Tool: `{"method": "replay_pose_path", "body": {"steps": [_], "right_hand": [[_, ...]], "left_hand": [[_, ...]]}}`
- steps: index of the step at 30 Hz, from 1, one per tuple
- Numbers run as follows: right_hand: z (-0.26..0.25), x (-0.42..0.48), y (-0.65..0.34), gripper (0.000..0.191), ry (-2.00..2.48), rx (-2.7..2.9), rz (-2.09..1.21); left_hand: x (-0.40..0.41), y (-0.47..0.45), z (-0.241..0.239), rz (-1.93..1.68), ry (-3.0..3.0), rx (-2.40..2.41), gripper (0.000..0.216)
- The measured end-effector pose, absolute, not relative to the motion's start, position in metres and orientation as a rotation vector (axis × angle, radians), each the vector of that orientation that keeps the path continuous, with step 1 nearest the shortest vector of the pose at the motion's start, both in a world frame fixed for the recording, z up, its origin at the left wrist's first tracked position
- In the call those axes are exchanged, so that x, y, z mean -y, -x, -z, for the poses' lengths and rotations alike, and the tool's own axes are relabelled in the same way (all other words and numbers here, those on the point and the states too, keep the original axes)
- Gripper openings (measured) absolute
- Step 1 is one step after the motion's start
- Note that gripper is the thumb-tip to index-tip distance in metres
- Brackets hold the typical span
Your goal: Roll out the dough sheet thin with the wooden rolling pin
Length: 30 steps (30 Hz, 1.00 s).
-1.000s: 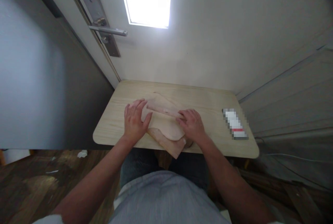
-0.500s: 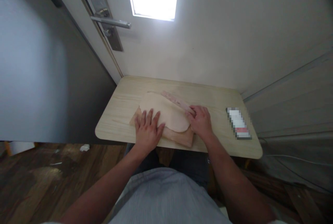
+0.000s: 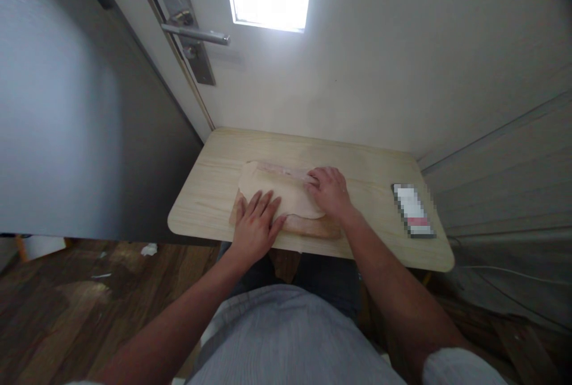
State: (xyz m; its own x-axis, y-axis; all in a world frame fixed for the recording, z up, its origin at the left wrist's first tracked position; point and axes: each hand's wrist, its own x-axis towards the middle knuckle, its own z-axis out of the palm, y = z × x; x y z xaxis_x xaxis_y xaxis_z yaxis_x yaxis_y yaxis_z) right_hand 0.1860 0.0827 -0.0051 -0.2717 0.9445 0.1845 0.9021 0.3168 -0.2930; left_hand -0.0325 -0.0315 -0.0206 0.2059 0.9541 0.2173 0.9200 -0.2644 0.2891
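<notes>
A flat, pale sheet of dough [image 3: 288,187] lies on a light brown board [image 3: 313,227], whose near edge shows beneath it. My left hand [image 3: 255,227] rests on the near left part of the dough, fingers spread and flat. Along the far edge of the sheet runs a rolling pin [image 3: 282,170], pinkish and seemingly dusted with flour. Its right end is in my right hand [image 3: 329,189], with the fingers curled round it; that end is hidden by the hand.
The board sits on a small wood-grain table [image 3: 379,242] with rounded corners. A blurred-out phone-shaped object [image 3: 413,209] lies at the table's right. Behind stands a white door with a metal handle [image 3: 199,33]. Scraps litter the floor [image 3: 134,278] at left.
My right hand has moved up and slightly left, and the rolling pin has swung from a slant to nearly level along the dough's far edge. My left hand stays on the dough.
</notes>
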Motion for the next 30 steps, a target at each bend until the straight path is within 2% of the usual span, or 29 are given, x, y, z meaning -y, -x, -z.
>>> {"method": "replay_pose_path", "body": {"steps": [15,22,26,30], "right_hand": [[0.004,-0.113,-0.18,0.04,1.722,2.266,-0.261],[-0.001,-0.138,-0.161,0.05,1.888,2.303,-0.199],[0.002,-0.14,-0.157,0.052,1.941,2.328,-0.191],[0.006,-0.137,-0.157,0.054,1.977,2.312,-0.185]], "left_hand": [[0.018,0.057,0.012,-0.657,-2.366,-1.791,0.031],[-0.081,0.051,-0.011,-0.893,-2.331,-1.886,0.035],[-0.141,0.038,-0.009,-0.794,-2.289,-1.939,0.037],[-0.166,0.026,0.001,-0.628,-2.274,-1.937,0.038]]}}
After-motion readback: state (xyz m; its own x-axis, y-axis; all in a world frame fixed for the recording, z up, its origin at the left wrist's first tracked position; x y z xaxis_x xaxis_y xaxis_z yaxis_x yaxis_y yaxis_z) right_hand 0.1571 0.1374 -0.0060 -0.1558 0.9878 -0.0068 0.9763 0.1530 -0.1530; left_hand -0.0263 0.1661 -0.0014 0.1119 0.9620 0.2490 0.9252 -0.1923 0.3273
